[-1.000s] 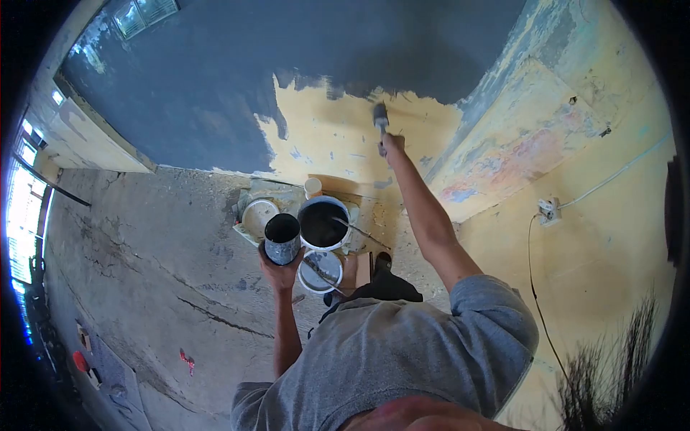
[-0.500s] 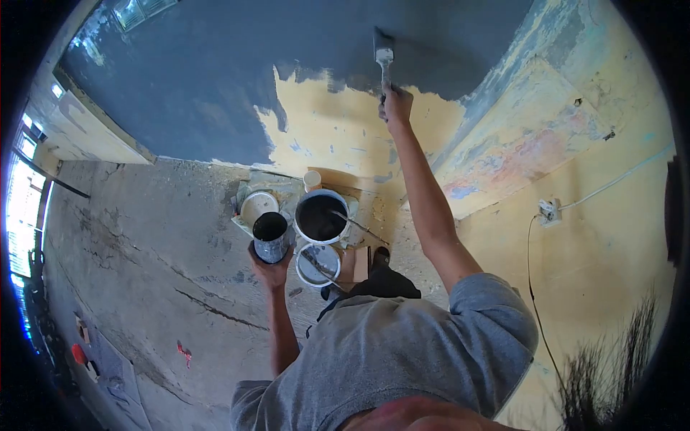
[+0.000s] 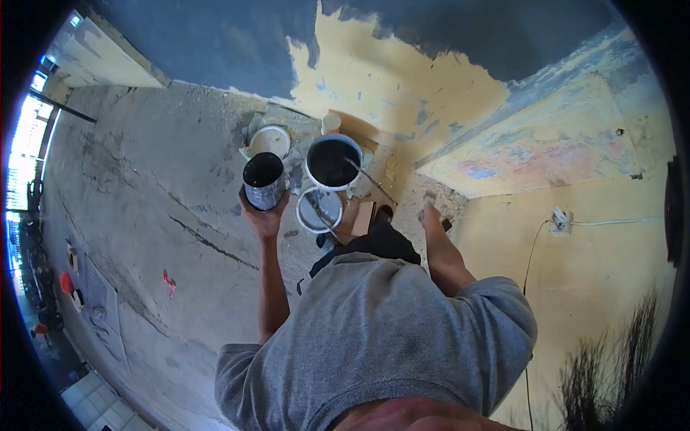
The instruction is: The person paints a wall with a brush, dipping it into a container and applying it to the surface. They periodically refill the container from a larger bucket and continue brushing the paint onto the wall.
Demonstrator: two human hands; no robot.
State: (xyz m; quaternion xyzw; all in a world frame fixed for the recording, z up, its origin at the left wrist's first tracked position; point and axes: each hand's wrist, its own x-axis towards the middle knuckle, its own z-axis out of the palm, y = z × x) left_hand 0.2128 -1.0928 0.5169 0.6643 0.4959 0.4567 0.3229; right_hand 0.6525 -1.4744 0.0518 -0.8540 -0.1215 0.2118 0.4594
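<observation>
My left hand (image 3: 264, 218) is wrapped round a paint-smeared can (image 3: 264, 192) with dark paint inside. Down beside my body, near the right wall's foot, my right hand (image 3: 431, 214) holds the paintbrush (image 3: 429, 197), which shows only in part. Right of the can stands a white bucket (image 3: 311, 172) of dark paint with a stick (image 3: 374, 184) leaning in it. A grey-stained lid or tub (image 3: 319, 210) lies below the bucket, and a white lid (image 3: 270, 142) lies behind the can. Dark grey paint (image 3: 215, 43) covers much of the wall, around a bare cream patch (image 3: 381, 79).
A small cup (image 3: 330, 123) stands behind the bucket. Brown cardboard (image 3: 363, 218) lies by my foot. A socket (image 3: 560, 222) with cables is on the right wall (image 3: 596, 287). The concrete floor (image 3: 180, 187) has a long crack. A red item (image 3: 169, 282) lies at the left.
My right hand has come down from the wall with the brush to beside my body. The view has tilted downward; my left hand still holds the can.
</observation>
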